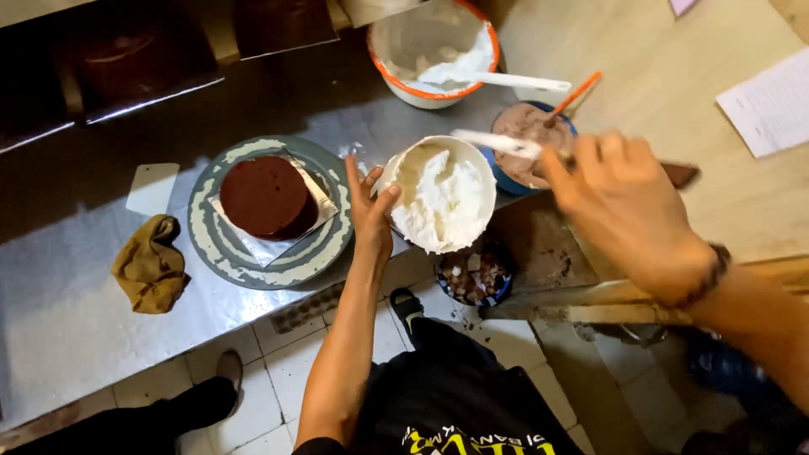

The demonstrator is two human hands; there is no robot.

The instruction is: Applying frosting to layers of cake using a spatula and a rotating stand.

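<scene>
A person stands at a metal-topped table (76, 286), seen from above, with a white bowl (482, 181) of whipped cream (442, 202) at its near edge. The left hand (368, 206) is spread against the bowl's left side, fingers apart and pressed to the rim, steadying it. The right hand (624, 206) is closed around the handle of a spatula (501, 143), whose pale blade reaches over the bowl's far rim; the hand is blurred.

To the left, a dark chocolate cake layer (265, 195) sits on a silver board on a round turntable (253, 261) smeared with old cream. The layer looks bare: no cream shows on its top or sides, so the frosting appears to be all ahead, with the cream only being worked or gathered in the bowl.

Behind stand a large orange-rimmed bowl (396, 84) of cream with a white spatula (522, 82) in it, and a blue bowl (556, 126) of brownish cream. A small bowl of chocolate pieces (474, 276) sits below the white bowl. A crumpled yellow cloth (152, 265) and a white scraper (152, 188) lie at the left.
</scene>
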